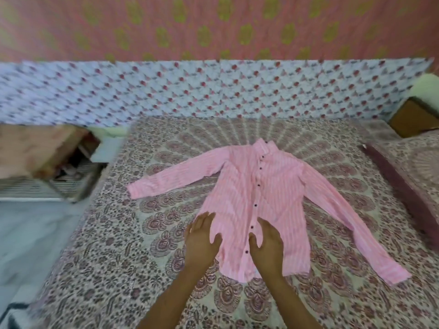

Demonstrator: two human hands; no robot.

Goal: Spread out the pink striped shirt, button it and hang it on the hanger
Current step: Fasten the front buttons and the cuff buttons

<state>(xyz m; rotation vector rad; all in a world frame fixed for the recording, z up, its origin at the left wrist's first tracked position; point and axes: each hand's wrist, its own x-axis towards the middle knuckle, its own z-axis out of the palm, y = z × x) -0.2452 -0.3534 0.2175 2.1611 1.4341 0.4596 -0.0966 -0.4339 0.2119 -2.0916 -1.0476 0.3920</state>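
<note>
Pink striped shirt lies flat on patterned bedspread, buttoned, sleeves spread L & R. Left hand & right hand rest near the hem, fingers straight, apart either side of button placket.

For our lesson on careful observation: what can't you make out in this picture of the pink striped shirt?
Head view: whether the buttons are fastened, blurred and too small.
Head view: shirt fabric beneath the left hand and right hand, covered by them.
Head view: the hanger, not in frame.
</note>
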